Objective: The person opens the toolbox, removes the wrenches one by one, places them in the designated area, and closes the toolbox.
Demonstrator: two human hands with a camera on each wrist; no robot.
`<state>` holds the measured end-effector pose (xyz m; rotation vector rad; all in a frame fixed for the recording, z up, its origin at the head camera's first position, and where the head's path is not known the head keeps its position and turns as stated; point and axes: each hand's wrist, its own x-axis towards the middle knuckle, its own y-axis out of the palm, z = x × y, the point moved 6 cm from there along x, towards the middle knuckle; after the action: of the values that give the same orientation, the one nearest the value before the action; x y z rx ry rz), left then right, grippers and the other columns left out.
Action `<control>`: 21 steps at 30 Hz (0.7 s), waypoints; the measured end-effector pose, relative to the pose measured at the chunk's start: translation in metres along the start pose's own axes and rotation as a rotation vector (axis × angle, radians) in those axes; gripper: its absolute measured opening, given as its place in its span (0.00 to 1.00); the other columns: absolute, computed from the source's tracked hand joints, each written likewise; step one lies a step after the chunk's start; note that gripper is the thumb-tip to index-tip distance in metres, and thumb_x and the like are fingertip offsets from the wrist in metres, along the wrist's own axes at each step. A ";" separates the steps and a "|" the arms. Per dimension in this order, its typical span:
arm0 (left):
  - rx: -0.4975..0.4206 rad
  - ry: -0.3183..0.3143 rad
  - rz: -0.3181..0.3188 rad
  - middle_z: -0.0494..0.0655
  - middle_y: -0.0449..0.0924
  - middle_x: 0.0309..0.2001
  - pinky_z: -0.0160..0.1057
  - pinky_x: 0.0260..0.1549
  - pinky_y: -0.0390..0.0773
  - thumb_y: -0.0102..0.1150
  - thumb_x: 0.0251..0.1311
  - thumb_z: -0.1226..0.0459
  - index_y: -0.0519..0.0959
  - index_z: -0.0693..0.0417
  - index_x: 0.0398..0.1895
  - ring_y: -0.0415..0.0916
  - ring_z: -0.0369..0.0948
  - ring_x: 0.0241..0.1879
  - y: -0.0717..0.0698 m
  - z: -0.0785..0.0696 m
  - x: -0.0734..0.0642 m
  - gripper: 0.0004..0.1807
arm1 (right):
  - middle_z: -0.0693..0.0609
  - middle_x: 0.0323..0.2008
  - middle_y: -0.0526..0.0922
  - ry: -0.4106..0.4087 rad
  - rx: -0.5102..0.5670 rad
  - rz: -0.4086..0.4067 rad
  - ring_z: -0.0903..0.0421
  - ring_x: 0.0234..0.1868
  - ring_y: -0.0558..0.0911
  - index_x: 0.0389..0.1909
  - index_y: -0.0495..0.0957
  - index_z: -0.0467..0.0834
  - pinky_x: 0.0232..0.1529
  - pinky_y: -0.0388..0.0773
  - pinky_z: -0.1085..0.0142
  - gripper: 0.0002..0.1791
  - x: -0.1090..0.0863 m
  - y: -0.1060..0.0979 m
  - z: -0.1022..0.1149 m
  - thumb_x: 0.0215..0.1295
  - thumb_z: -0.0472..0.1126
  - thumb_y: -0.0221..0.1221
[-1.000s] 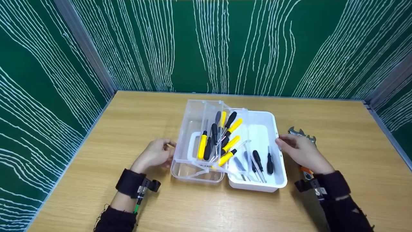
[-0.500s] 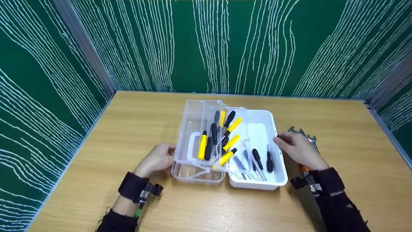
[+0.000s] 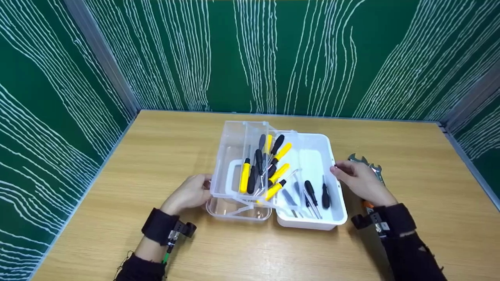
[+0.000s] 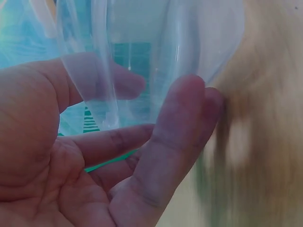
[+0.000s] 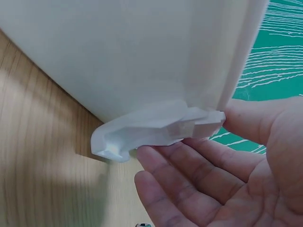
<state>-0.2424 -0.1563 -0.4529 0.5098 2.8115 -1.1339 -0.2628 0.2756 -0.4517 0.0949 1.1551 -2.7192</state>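
Observation:
An opened toolbox spans the middle of the table, with a white base [image 3: 318,156] on the right and a clear lid [image 3: 218,210] on the left. Above the lid sits a clear tray [image 3: 230,136], with several yellow and black screwdrivers [image 3: 245,177] showing through and beside it. More black screwdrivers [image 3: 325,197] lie in the base. My left hand [image 3: 191,191] holds the clear plastic at the left side; in the left wrist view, its thumb shows through the plastic. My right hand [image 3: 361,179] holds the base's right side, thumb at the rim and fingers under the white latch [image 5: 156,127].
Metal wrenches [image 3: 357,158] lie on the table right of the base, partly behind my right hand. An orange item [image 3: 368,204] shows beneath the right wrist. A white handle [image 3: 233,175] is visible through the clear plastic. Green walls enclose the table [image 3: 172,132].
My left hand has closed in on the clear plastic, its fingers now tucked against the side. The toolbox has barely shifted, and my right hand stays at the base's rim.

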 end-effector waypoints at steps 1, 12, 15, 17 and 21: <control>-0.008 0.001 0.004 0.56 0.88 0.48 0.40 0.36 0.87 0.60 0.64 0.71 0.83 0.57 0.66 0.84 0.44 0.39 -0.001 0.000 -0.001 0.25 | 0.32 0.66 0.81 0.004 0.003 0.004 0.36 0.65 0.79 0.74 0.72 0.34 0.68 0.77 0.36 0.37 0.000 0.000 0.000 0.84 0.61 0.51; -0.074 0.009 0.032 0.57 0.88 0.49 0.40 0.38 0.87 0.60 0.65 0.70 0.78 0.55 0.72 0.85 0.45 0.41 -0.003 0.000 -0.002 0.30 | 0.33 0.64 0.82 0.009 -0.002 -0.001 0.38 0.63 0.80 0.73 0.73 0.35 0.66 0.79 0.38 0.35 0.001 0.001 -0.003 0.84 0.60 0.52; -0.092 0.011 0.035 0.58 0.88 0.51 0.41 0.42 0.88 0.58 0.65 0.71 0.77 0.56 0.73 0.86 0.46 0.44 -0.004 0.000 -0.002 0.31 | 0.33 0.65 0.81 0.012 -0.002 -0.003 0.38 0.63 0.80 0.74 0.73 0.35 0.67 0.79 0.37 0.35 0.001 0.001 -0.003 0.84 0.60 0.52; -0.097 0.010 0.030 0.60 0.88 0.53 0.44 0.46 0.89 0.57 0.63 0.71 0.76 0.57 0.73 0.86 0.48 0.48 -0.004 -0.001 -0.004 0.32 | 0.33 0.66 0.81 0.015 0.001 -0.002 0.37 0.64 0.80 0.74 0.73 0.36 0.68 0.78 0.36 0.36 0.001 0.001 -0.003 0.84 0.61 0.52; -0.109 0.010 0.027 0.61 0.88 0.56 0.48 0.49 0.89 0.60 0.68 0.67 0.74 0.56 0.76 0.86 0.50 0.52 -0.005 -0.003 -0.005 0.31 | 0.33 0.65 0.82 -0.004 -0.002 -0.012 0.37 0.64 0.81 0.73 0.73 0.35 0.68 0.79 0.37 0.35 0.002 0.000 -0.004 0.84 0.60 0.53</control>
<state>-0.2391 -0.1589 -0.4460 0.5440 2.8463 -0.9691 -0.2643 0.2778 -0.4549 0.0826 1.1608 -2.7272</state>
